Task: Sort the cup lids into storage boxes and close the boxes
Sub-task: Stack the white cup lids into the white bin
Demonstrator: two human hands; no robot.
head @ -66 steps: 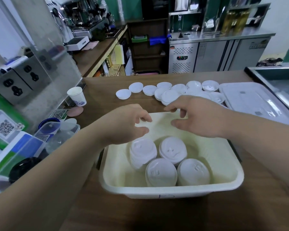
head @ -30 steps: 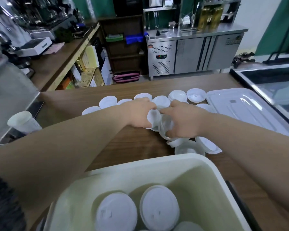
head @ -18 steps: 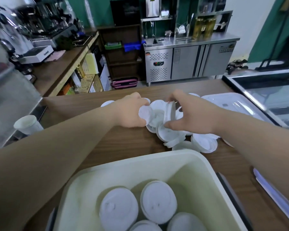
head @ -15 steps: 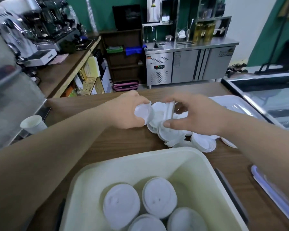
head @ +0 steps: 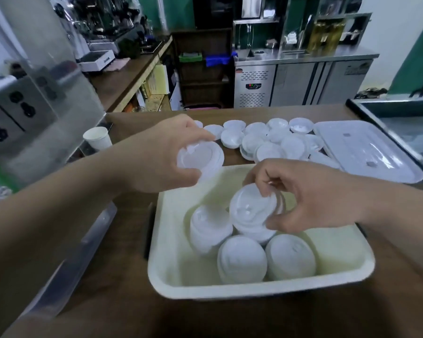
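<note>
Cup-lid stack gripped by L hand over rim of box; R hand grips 2nd stack inside it.

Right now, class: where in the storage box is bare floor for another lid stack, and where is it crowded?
Bare floor lies between the lid stacks and the right wall of the storage box, and narrower along its left wall. The centre is crowded.

A café bar: espresso machine on the side counter, stainless undercounter fridge, paper cup, cup lids.
</note>
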